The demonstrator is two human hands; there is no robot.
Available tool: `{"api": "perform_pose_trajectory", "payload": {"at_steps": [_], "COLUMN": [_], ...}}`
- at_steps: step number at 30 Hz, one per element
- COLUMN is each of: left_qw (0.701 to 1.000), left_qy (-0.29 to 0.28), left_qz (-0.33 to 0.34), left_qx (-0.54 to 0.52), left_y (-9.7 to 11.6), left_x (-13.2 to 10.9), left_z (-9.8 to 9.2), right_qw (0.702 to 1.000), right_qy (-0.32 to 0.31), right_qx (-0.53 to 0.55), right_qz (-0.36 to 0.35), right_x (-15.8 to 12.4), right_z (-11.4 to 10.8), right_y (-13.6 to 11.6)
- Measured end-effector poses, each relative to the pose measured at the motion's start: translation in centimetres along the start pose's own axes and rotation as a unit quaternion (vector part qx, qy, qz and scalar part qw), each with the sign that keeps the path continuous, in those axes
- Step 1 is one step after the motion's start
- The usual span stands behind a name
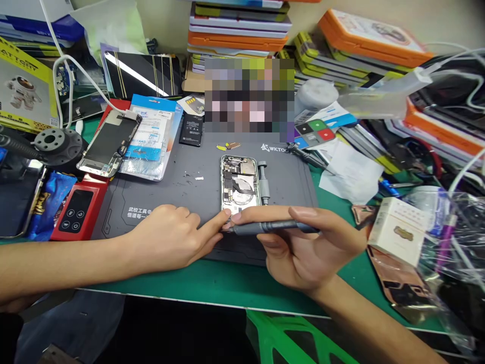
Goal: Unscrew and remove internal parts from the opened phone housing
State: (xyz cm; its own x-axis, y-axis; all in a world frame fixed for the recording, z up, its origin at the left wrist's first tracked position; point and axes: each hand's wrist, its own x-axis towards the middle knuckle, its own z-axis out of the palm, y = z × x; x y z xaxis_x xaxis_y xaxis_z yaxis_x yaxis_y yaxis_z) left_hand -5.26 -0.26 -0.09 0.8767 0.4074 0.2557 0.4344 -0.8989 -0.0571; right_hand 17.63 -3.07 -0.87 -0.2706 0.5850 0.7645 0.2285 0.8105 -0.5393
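An opened phone body [240, 185] with its boards and flex cables showing lies upright on the grey work mat [159, 187]. My left hand [170, 237] rests on the mat with its forefinger stretched to the phone's lower left corner; the other fingers are curled. My right hand [303, 242] grips a grey screwdriver [271, 227] held sideways, its tip pointing left at the phone's lower edge, close to my left fingertip. A second grey screwdriver [263, 183] lies just right of the phone.
A detached phone screen [109, 142] lies on a red heater pad [78, 212] at left, next to plastic parts bags [153, 136]. Stacked boxes [238, 30] fill the back. A white carton [396, 228], foil bags and cables crowd the right. The green table edge [212, 285] runs close to me.
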Motion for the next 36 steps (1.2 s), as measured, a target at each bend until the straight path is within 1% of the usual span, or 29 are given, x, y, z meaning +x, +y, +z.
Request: {"api": "perform_pose_trajectory", "payload": {"at_steps": [7, 15, 25, 27, 32, 36], "left_qw": [1.0, 1.0, 1.0, 1.0, 1.0, 1.0], "left_qy": [0.006, -0.007, -0.012, -0.017, -0.016, -0.012], "left_qz": [0.0, 0.0, 0.002, 0.004, 0.007, 0.006], "left_qx": [0.004, 0.003, 0.005, 0.005, 0.014, 0.01], "left_y": [-0.01, 0.02, 0.01, 0.0, -0.03, 0.02], "left_x": [0.0, 0.03, 0.07, 0.07, 0.03, 0.02], "left_z": [-0.02, -0.04, -0.14, -0.15, -0.17, -0.15], "right_qw": [1.0, 1.0, 0.999, 0.999, 0.998, 0.998], "right_qy": [0.009, 0.004, 0.005, 0.011, 0.052, 0.052], "right_qx": [0.006, 0.002, -0.045, -0.051, -0.031, -0.04], "right_qz": [-0.011, -0.008, -0.01, -0.014, -0.027, -0.006], "right_x": [-0.07, 0.04, -0.05, -0.09, -0.23, -0.35], "right_z": [0.08, -0.04, -0.03, -0.09, 0.0, 0.17], "right_y": [0.09, 0.01, 0.06, 0.06, 0.09, 0.11]}}
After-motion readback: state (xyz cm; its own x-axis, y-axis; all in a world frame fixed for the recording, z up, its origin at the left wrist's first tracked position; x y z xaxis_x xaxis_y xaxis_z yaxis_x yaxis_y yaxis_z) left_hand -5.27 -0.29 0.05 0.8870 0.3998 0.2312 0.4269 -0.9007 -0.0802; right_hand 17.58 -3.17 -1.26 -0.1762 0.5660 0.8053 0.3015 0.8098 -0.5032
